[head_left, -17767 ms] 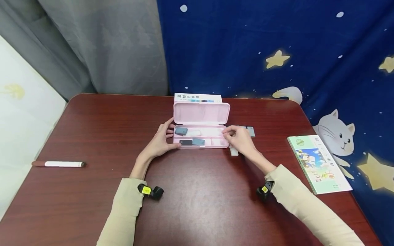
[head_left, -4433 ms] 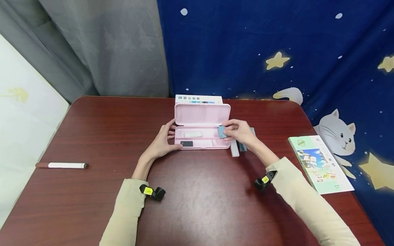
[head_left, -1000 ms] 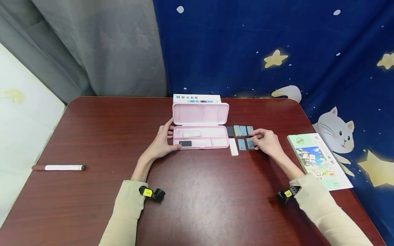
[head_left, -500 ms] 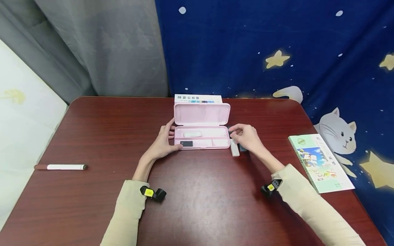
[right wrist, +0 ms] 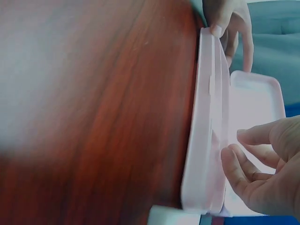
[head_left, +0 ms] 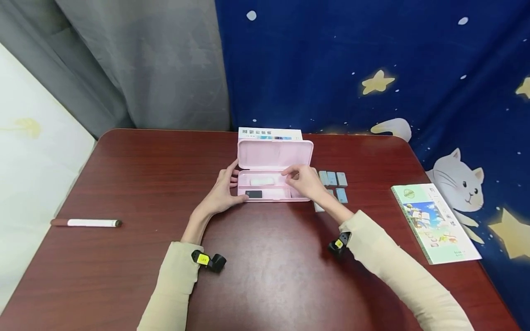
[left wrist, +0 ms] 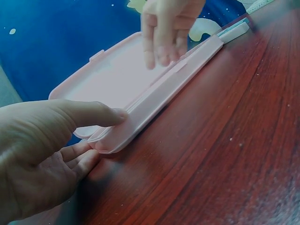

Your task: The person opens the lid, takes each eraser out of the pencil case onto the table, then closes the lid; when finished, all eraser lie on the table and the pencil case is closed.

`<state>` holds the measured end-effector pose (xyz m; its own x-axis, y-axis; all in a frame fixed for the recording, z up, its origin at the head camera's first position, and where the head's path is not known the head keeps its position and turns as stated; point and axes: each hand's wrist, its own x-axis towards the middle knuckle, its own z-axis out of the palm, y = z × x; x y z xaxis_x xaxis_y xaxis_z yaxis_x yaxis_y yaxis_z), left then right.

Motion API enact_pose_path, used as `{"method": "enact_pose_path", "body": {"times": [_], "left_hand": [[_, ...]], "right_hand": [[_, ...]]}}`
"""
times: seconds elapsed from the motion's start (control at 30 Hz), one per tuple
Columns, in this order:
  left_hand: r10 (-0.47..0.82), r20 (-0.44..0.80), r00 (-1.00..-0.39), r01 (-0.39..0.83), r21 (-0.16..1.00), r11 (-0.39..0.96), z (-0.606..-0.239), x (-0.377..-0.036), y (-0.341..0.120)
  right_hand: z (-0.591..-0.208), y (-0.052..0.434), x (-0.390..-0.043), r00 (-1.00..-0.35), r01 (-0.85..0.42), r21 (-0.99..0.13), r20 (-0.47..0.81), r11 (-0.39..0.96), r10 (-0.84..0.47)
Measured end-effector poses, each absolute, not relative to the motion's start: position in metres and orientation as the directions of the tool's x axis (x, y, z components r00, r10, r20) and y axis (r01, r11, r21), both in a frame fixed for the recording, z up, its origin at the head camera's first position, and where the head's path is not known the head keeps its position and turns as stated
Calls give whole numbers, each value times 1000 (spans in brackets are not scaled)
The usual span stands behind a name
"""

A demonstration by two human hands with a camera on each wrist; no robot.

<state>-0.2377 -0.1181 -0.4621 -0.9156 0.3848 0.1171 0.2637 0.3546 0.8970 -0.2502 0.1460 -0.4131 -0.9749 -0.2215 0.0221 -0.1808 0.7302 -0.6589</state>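
Note:
A pink pencil case [head_left: 275,199] lies with its lid raised. At its left end my left hand [head_left: 219,195] grips it, the thumb on the front edge, as the left wrist view also shows. Inside are a white block [head_left: 262,181] in the back compartment and a black block [head_left: 254,194] in the front one. Over the case's right half hovers my right hand [head_left: 306,183], fingers loosely bent; in the right wrist view a gap separates thumb and fingertips, with nothing between them. Several small blue-grey blocks [head_left: 341,195] stand right of the case, partly hidden by that hand.
A white bar [head_left: 319,207] lies by the case's right end, mostly covered by the right wrist. Behind the lid stands a white box [head_left: 269,133]. A green-and-white book [head_left: 434,223] is at the table's right edge, a marker [head_left: 93,223] at the left.
My right hand has moved left from the small blocks to over the case. The blue-grey blocks seen in the case earlier are gone from it, and blocks are lined up at right. The left hand stays put.

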Motion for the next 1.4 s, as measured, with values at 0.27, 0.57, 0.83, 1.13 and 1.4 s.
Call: {"method": "enact_pose_path", "body": {"times": [0.27, 0.57, 0.83, 1.13, 1.4], "left_hand": [[382, 115, -917, 261, 897, 357, -461, -236, -114], [377, 107, -920, 253, 897, 363, -460, -237, -116], [386, 117, -915, 263, 897, 354, -462, -240, -117], [386, 117, -915, 262, 900, 349, -460, -240, -117], [386, 116, -915, 262, 899, 351, -460, -238, -117]], "right_hand": [[-412, 115, -259, -941, -248, -672, -2, 697, -337], [-412, 91, -267, -920, -275, -629, -49, 727, -390], [-411, 83, -270, -916, -262, -582, -103, 770, -389], [-411, 77, -270, -916, -274, -501, -125, 821, -381], [-410, 79, -270, -908, -301, -515, -102, 803, -406]]}}
